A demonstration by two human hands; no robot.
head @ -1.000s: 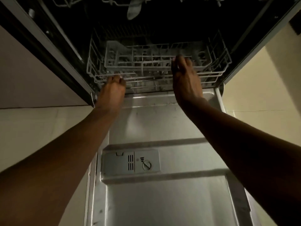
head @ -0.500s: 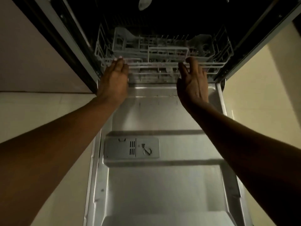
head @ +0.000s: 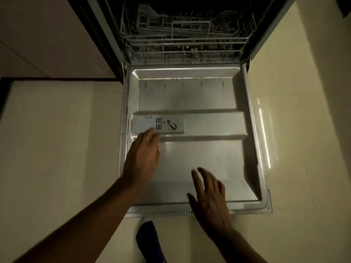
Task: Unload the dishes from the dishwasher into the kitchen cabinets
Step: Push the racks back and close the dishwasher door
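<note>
The dishwasher door lies open and flat in front of me, its steel inner face up. The white wire lower rack sits pushed inside the dark tub, and I see no dishes in it. My left hand hovers over the door's left side, just below the grey detergent dispenser, fingers loosely together and holding nothing. My right hand is over the door's near edge, fingers spread, holding nothing.
Pale floor tiles lie on both sides of the door. A cabinet front stands at the upper left beside the dishwasher. A dark blue foot or sock shows on the floor below the door's near edge.
Both hands have left the rack's front rail and drawn back toward me over the door. The rack now sits farther inside the tub. The camera view has tilted down.
</note>
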